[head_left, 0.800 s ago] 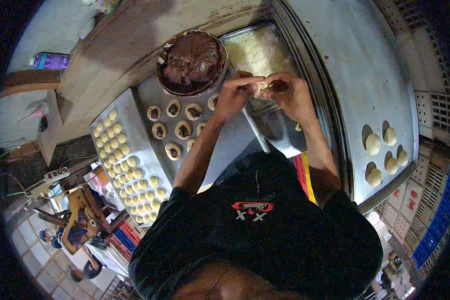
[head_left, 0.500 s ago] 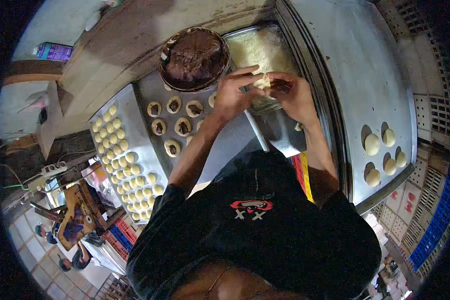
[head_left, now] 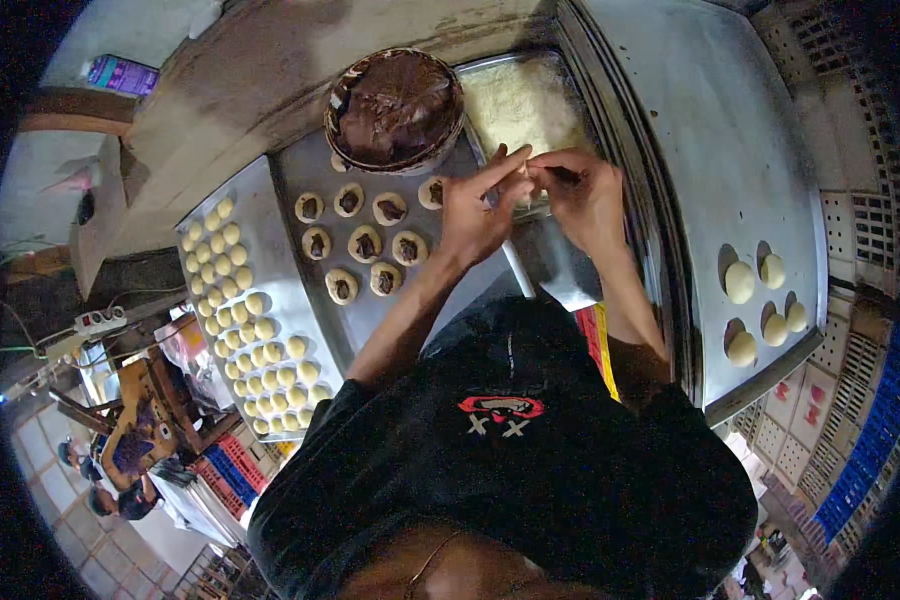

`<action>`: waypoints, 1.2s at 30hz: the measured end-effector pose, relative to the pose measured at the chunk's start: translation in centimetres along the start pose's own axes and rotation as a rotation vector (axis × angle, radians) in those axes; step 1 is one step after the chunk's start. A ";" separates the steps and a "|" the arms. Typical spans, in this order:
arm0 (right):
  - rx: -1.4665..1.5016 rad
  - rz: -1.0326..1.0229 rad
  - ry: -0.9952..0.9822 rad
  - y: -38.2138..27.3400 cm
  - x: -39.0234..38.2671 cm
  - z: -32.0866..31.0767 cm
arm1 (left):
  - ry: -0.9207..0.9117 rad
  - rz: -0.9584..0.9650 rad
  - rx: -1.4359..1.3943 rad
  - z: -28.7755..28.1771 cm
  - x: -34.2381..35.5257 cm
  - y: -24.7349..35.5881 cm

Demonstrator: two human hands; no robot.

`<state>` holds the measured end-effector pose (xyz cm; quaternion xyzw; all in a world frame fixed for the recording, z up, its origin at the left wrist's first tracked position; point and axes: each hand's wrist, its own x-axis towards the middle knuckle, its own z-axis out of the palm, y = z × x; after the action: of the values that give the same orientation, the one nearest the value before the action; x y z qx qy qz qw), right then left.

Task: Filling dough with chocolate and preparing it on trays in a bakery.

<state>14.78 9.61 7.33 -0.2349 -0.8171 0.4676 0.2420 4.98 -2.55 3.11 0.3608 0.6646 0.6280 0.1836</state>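
Note:
My left hand (head_left: 482, 212) and my right hand (head_left: 585, 205) meet fingertip to fingertip, pinching a small pale piece of dough mostly hidden by the fingers. Beneath and beyond them is a metal tray (head_left: 587, 118) holding pale yellow crumbs (head_left: 520, 100). A round bowl of thick dark chocolate filling (head_left: 395, 108) stands beyond my left hand. On the dark tray (head_left: 322, 317) left of that hand lie several flattened dough rounds (head_left: 365, 243), each topped with a dab of filling. One round (head_left: 432, 192) sits close beside my left fingers.
A tray at the left carries rows of small dough balls (head_left: 264, 328). Across a raised dark edge (head_left: 638, 150) on the right, another metal tray (head_left: 735, 190) bears several larger dough balls (head_left: 739, 283). Crates (head_left: 865, 450) line the far right; people (head_left: 120, 500) are at the lower left.
My left fingers have straightened and drawn closer together, and both hands have come slightly nearer to me. The view has shifted a little, exposing more of the topped rounds.

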 end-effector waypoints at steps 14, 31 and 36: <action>0.171 -0.061 0.015 -2.6 -4.3 1.7 | 0.421 -0.138 -0.612 1.9 -5.1 1.7; -0.162 -0.275 -0.094 -7.7 -10.8 -1.7 | -0.391 -0.633 -0.344 -1.3 -7.1 3.8; -0.211 -0.013 -0.106 -9.0 -12.9 -4.1 | -0.293 -0.723 -0.711 0.8 -8.1 6.2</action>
<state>25.81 0.29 14.81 -0.2284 -0.8749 0.3894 0.1753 12.48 -8.07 7.33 0.1079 0.4601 0.6542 0.5905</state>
